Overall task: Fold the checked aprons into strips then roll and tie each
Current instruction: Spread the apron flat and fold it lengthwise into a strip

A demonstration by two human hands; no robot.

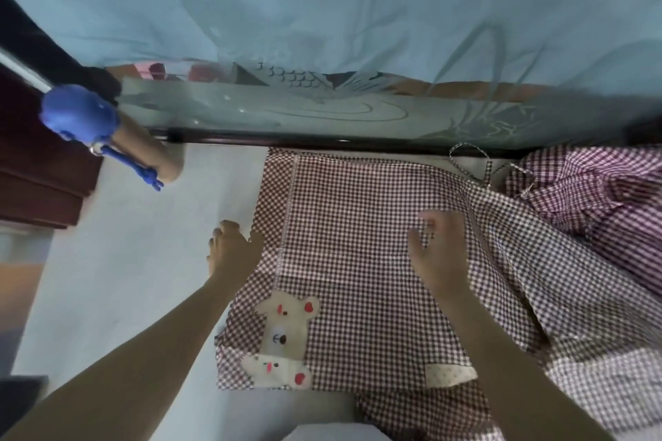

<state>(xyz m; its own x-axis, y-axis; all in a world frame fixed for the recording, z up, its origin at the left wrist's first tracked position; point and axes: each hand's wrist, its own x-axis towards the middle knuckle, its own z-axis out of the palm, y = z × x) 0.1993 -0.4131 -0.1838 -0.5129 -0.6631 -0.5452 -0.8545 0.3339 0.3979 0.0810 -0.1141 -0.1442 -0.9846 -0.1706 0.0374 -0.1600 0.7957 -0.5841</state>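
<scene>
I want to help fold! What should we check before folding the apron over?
1. Apron spread flat on the table: mostly ok, the right side is rumpled.
2. Left hand at the left edge: ok.
3. Right hand on the cloth: ok, pressing flat, no grip.
4. Strings free: cannot tell, they run towards the other aprons.
5. Bear patch lying smooth: ok.

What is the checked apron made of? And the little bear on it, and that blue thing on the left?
The checked apron looks like thin woven cotton-type cloth, matte: it creases and lies limp under the right hand. The bear patch seems a cream fabric sewn or stuck on, with printed or stitched face marks. The blue thing looks like smooth plastic or rubber, slightly shiny, but it is too blurred to be sure.
</scene>
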